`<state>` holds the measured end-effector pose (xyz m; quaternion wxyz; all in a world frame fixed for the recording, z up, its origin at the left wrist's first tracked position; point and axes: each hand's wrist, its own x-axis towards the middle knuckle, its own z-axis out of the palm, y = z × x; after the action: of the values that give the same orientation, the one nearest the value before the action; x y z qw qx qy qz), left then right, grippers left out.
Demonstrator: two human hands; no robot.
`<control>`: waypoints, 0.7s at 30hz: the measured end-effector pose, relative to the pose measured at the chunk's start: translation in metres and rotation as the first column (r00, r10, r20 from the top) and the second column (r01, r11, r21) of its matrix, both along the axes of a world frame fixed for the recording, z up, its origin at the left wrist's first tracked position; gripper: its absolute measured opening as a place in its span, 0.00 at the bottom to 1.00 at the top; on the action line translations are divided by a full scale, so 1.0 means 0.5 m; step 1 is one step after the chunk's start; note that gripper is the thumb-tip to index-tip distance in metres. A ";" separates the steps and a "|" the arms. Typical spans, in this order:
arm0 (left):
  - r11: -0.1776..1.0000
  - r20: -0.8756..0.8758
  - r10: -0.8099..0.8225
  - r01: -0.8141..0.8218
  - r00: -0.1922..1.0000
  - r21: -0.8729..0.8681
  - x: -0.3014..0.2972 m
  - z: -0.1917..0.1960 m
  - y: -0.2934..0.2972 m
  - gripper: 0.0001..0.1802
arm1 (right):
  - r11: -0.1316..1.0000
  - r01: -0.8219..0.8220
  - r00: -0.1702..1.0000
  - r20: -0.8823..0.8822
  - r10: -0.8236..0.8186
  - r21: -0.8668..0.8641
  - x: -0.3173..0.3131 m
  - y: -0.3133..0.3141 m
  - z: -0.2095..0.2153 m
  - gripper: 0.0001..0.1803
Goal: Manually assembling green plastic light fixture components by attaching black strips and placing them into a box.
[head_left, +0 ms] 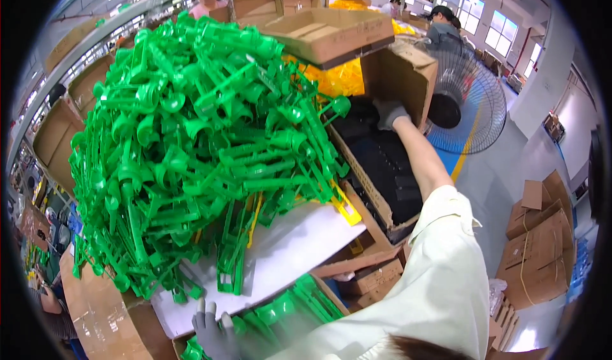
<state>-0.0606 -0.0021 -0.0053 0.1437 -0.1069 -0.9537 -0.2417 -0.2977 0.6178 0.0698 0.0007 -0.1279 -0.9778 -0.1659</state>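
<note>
My right hand (390, 114), in a grey glove, reaches far into a long cardboard box (363, 178) of black plastic parts (376, 159). Its fingers touch or lie just over the black parts at the far end, and whether they hold one is hidden. Near the lower edge my left hand (214, 329), gloved in grey too, has its fingers stretched apart beside the green plastic parts (280, 310) in a lower box. A large heap of long green plastic parts (191, 143) covers most of the white tabletop (299, 236). One yellow part (346, 206) lies by the heap's right edge.
An open shallow carton (328, 32) stands behind the heap, near yellow parts (341, 78). A caged floor fan (465, 105) is to the right of the black-parts box. Folded cartons (535, 252) stand at the far right. A person in a cap (441, 25) is in the background.
</note>
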 end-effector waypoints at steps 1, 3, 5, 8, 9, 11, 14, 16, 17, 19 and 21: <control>1.000 -0.032 -0.012 0.013 0.999 0.021 0.003 0.002 0.000 0.19 | 1.000 0.009 0.996 -0.085 -0.009 -0.008 0.033 0.015 -0.008 0.40; 0.996 0.019 -0.002 0.001 1.000 0.090 0.000 0.021 0.020 0.17 | 0.998 0.063 0.996 -0.068 -0.064 -0.016 0.079 -0.017 0.039 0.38; 0.995 0.006 -0.020 0.020 1.000 0.097 -0.007 0.030 0.033 0.16 | 0.986 0.150 0.987 -0.046 -0.154 -0.073 0.095 -0.006 0.062 0.37; 0.995 -0.014 -0.058 0.059 0.998 0.082 0.001 0.034 0.032 0.16 | 0.982 0.140 0.984 -0.092 -0.153 -0.128 0.142 -0.047 0.059 0.39; 0.995 -0.033 -0.078 0.080 0.996 0.066 -0.001 0.033 0.032 0.16 | 0.974 0.122 0.982 -0.120 -0.146 -0.191 0.156 -0.058 0.063 0.39; 0.994 -0.037 -0.095 0.097 0.995 0.042 -0.004 0.032 0.032 0.17 | 0.961 0.102 0.981 -0.133 -0.140 -0.258 0.191 -0.073 0.067 0.39; 0.982 -0.014 -0.151 0.151 0.988 0.112 -0.009 0.026 0.044 0.20 | 0.920 -0.168 0.955 -0.290 0.063 -0.353 0.233 -0.130 0.077 0.36; 0.952 0.049 -0.240 0.225 0.970 0.206 -0.026 0.033 0.072 0.24 | 0.895 -0.260 0.943 -0.294 0.156 -0.361 0.298 -0.240 0.128 0.34; 0.928 0.052 -0.296 0.274 0.954 0.254 -0.039 0.046 0.093 0.27 | 0.878 -0.273 0.952 -0.243 0.187 -0.393 0.311 -0.303 0.143 0.33; 0.887 -0.016 -0.388 0.377 0.922 0.267 -0.067 0.060 0.134 0.34 | 0.807 -0.487 0.866 -0.307 0.395 -0.334 0.324 -0.383 0.112 0.31; 0.830 -0.126 -0.463 0.479 0.878 0.287 -0.098 0.053 0.166 0.43 | 0.727 -0.595 0.804 -0.244 0.543 -0.342 0.317 -0.467 0.051 0.29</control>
<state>-0.1096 0.0807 0.0212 0.1190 -0.3205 -0.8440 -0.4133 -0.1394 0.3845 0.0952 0.0874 0.1706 -0.9799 0.0557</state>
